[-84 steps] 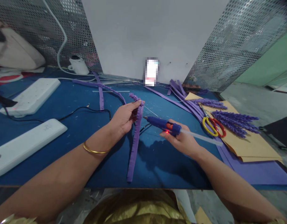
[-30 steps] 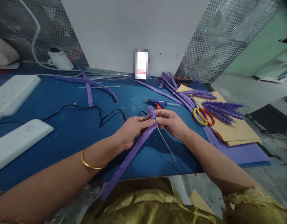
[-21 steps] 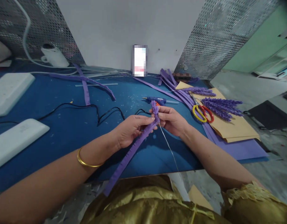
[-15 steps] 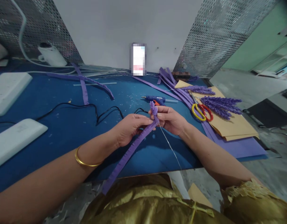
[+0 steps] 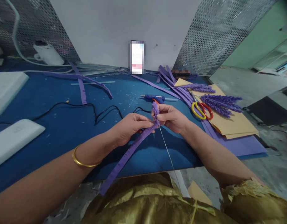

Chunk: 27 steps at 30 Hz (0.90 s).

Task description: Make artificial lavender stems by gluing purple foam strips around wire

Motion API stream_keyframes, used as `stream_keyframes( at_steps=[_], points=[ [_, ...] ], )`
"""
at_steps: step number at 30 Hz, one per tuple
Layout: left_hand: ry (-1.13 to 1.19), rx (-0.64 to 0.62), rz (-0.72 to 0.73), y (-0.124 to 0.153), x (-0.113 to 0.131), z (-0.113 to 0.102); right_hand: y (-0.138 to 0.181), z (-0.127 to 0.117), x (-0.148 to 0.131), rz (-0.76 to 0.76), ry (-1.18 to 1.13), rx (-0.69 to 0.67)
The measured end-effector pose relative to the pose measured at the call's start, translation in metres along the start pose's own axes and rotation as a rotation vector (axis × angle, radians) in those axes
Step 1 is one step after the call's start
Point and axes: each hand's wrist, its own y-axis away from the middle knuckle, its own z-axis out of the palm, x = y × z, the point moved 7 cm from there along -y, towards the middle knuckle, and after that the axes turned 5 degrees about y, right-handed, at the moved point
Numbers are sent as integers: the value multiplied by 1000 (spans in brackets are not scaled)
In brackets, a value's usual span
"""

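Between my thumb and fingers, my left hand point(image 5: 135, 126) pinches a fringed purple paper strip point(image 5: 126, 158) close to its wound end. The strip's long tail slants down past the table's front edge. My right hand point(image 5: 172, 117) grips the purple paper flower spike point(image 5: 155, 109), where the strip wraps round the top of a thin wire stem point(image 5: 167, 147). Below my right fingers the wire hangs down toward my lap. Just beyond the hands, a blue glue gun point(image 5: 154, 98) lies with a clear glue stick in its back; its orange trigger is partly hidden by the spike.
At right, scissors point(image 5: 198, 111) with yellow and red handles lie by finished purple flower spikes point(image 5: 221, 104) on tan paper point(image 5: 236, 127). A phone point(image 5: 136, 57) leans on the back wall. White power strips point(image 5: 19, 137) lie left, with a black cord point(image 5: 86, 105) across the table.
The wrapped spike has turned slightly in my fingers and looks fuller at the top. The wire's lower end has swung a little left. Both hands keep their grip.
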Motion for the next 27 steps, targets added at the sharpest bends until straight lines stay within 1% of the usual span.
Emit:
stream_keyframes(
  at_steps=[5, 10, 14, 20, 23, 27],
  points=[
    [-7, -16, -1, 0, 0, 2, 1, 5, -1, 15, 41, -46],
    [-45, 11, -31, 2, -2, 1, 2, 9, -3, 3, 96, -54],
    [-37, 35, -52, 1, -7, -1, 2, 8, 2, 1, 111, -15],
    [52, 64, -68, -2, -13, -4, -1, 3, 5, -43, 143, 73],
    [50, 83, -61, -2, -11, -6, -1, 3, 3, -74, 161, 108],
    [-16, 117, 11, 0, -2, -6, 0, 5, 1, -96, 168, 134]
  ],
)
